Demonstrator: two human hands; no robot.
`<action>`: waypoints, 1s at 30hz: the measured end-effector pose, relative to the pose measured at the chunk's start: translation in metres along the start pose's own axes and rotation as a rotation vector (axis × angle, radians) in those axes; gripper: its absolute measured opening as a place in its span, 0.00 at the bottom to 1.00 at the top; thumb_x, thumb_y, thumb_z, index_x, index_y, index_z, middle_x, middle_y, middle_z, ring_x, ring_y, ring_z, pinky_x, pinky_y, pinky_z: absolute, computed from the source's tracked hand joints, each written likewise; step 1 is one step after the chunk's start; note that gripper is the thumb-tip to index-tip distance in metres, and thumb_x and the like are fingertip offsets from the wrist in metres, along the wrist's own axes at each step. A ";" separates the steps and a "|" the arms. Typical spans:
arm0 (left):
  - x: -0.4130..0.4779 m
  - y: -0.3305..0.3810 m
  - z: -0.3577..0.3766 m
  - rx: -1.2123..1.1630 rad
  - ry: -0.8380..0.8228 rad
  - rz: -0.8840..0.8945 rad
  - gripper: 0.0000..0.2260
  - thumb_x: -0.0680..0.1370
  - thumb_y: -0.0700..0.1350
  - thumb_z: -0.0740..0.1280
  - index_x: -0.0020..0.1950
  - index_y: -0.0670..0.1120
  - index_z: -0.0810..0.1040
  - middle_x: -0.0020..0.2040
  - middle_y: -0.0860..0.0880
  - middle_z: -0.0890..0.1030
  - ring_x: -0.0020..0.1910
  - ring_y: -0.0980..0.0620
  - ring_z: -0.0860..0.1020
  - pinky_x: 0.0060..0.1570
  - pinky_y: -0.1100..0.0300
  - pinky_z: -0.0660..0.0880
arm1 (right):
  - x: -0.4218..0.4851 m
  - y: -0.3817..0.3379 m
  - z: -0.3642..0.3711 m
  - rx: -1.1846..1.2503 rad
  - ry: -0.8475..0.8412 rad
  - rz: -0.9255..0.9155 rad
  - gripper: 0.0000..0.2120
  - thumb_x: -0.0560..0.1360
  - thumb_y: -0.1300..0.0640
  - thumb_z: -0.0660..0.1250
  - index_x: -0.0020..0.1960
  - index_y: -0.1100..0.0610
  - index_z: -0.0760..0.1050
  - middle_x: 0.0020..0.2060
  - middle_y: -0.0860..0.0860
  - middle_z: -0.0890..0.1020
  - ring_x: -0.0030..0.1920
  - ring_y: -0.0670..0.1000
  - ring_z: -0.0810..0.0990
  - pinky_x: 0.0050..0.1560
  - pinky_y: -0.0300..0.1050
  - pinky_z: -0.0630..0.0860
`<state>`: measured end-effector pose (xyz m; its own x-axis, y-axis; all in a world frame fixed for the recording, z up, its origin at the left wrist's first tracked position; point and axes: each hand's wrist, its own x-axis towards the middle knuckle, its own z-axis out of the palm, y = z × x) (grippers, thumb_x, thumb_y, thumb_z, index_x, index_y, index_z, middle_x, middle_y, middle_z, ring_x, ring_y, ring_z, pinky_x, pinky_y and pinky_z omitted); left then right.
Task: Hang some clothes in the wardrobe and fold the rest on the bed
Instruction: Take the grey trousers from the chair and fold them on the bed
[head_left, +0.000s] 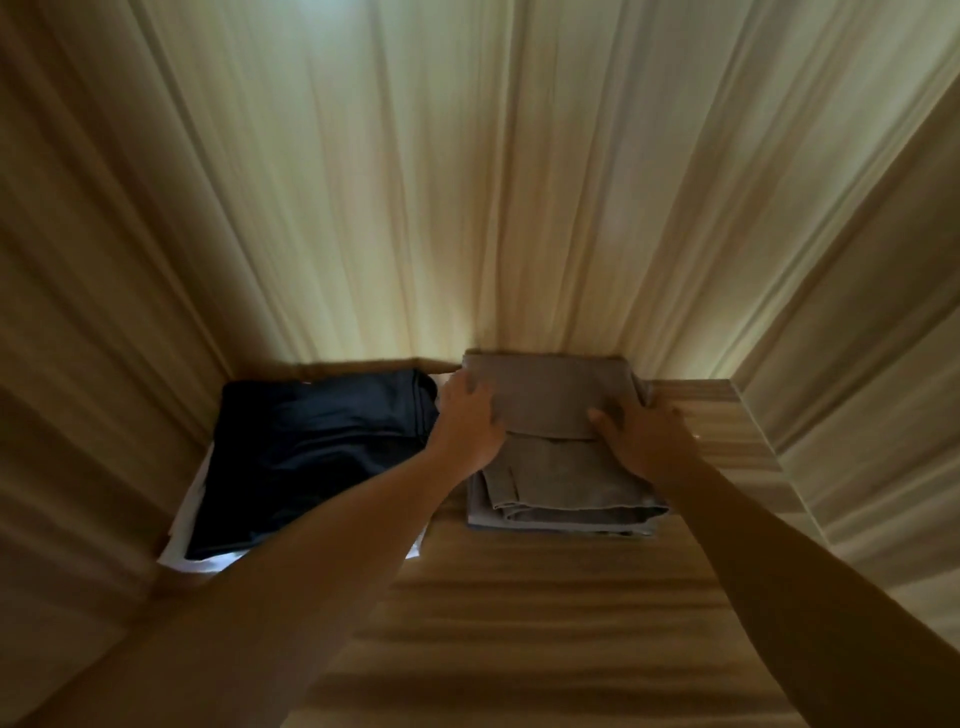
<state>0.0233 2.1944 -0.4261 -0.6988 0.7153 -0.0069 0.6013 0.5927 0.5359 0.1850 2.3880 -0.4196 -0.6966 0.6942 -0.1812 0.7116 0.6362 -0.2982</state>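
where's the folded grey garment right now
In the head view the folded grey garment lies on the wooden shelf, right of centre, beside the dark folded garment, with both hands resting on it.

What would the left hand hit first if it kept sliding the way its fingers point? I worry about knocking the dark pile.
Probably the back panel of the shelf. The left hand rests on the folded grey garment, fingers pointing toward the rear; the dark folded clothes lie to its left, off that line. Depth is unclear.
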 end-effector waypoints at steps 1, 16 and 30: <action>0.004 0.007 0.005 0.046 -0.007 0.025 0.27 0.82 0.49 0.62 0.79 0.46 0.59 0.79 0.38 0.50 0.78 0.36 0.49 0.74 0.43 0.60 | 0.005 -0.004 0.001 -0.035 0.041 -0.028 0.34 0.79 0.30 0.51 0.77 0.50 0.61 0.77 0.63 0.57 0.74 0.68 0.60 0.69 0.66 0.65; 0.037 -0.016 0.072 0.271 -0.045 0.010 0.40 0.76 0.72 0.53 0.82 0.54 0.47 0.80 0.40 0.35 0.79 0.38 0.35 0.78 0.42 0.43 | 0.032 0.002 0.068 -0.114 0.111 -0.122 0.40 0.75 0.23 0.40 0.81 0.40 0.43 0.82 0.51 0.44 0.81 0.56 0.40 0.77 0.66 0.53; -0.024 -0.001 -0.021 0.280 -0.497 0.031 0.35 0.81 0.66 0.55 0.82 0.51 0.47 0.81 0.41 0.52 0.78 0.39 0.58 0.74 0.45 0.63 | -0.040 -0.024 0.005 -0.256 -0.238 -0.105 0.32 0.83 0.38 0.51 0.81 0.54 0.55 0.79 0.58 0.59 0.78 0.60 0.57 0.76 0.58 0.58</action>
<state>0.0318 2.1689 -0.4087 -0.4538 0.7819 -0.4275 0.7458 0.5958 0.2981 0.1951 2.3433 -0.4100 -0.7474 0.5418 -0.3845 0.6138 0.7846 -0.0876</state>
